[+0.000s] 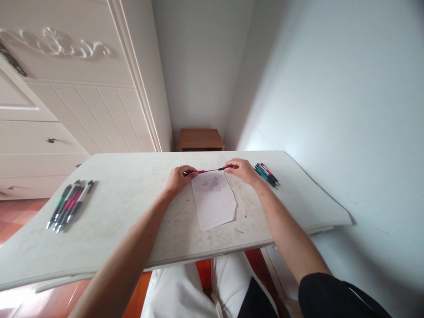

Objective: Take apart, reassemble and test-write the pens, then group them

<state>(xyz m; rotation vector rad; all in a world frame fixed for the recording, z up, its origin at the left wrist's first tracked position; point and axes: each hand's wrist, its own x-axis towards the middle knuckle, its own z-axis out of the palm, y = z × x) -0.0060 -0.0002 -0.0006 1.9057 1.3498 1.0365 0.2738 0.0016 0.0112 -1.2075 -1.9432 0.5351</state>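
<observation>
My left hand [182, 177] is closed on the pink barrel [201, 172] of a ballpoint pen. My right hand [239, 169] pinches the pen's black grip section [221, 168]. Between the two separated parts a thin dark refill [211, 170] shows, in line with both. Both hands are just above the far edge of a torn sheet of lined paper [217, 207], which has dark scribbles across its upper part. Beyond my right wrist lies a bundle of pens [266, 175] in blue, green, pink and black.
On the left of the white table [129, 190] lies another group of pens [70, 205], with green, pink and white barrels. White cabinets [76, 106] stand to the left and a pale wall [331, 110] to the right. Behind the table is a brown wooden box-like piece [201, 138].
</observation>
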